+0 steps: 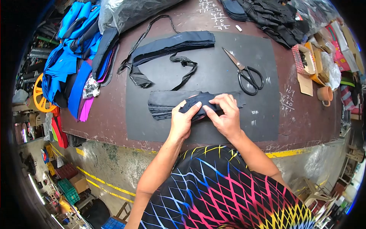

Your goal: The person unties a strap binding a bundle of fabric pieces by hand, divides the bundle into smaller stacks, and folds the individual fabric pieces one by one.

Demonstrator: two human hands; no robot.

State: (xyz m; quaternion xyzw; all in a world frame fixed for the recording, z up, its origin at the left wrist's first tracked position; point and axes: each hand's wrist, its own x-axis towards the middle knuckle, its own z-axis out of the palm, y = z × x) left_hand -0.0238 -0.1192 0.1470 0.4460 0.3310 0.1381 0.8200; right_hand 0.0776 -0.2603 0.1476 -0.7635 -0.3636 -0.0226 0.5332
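At the dial's centre, my left hand (183,120) and right hand (228,116), thumbs nearly meeting, both pinch a dark cloth piece (203,98) and partly hide a stack of dark strips (159,105) on the black mat (152,131). Directions from my hands: at 11 o'clock, a limp black strap (186,78) lies between this stack and a farther fabric pile (175,42); between 1 and 2, scissors (241,68), tips pointing to 11; at 2, a patterned box (298,64); near 3, a mug (324,94); at 10, heaped blue garments (61,66).

left hand (180,123): thumb (194,109) extended | right hand (226,117): fingers (226,100) bent toward thumb | forearms (158,166) angled inward
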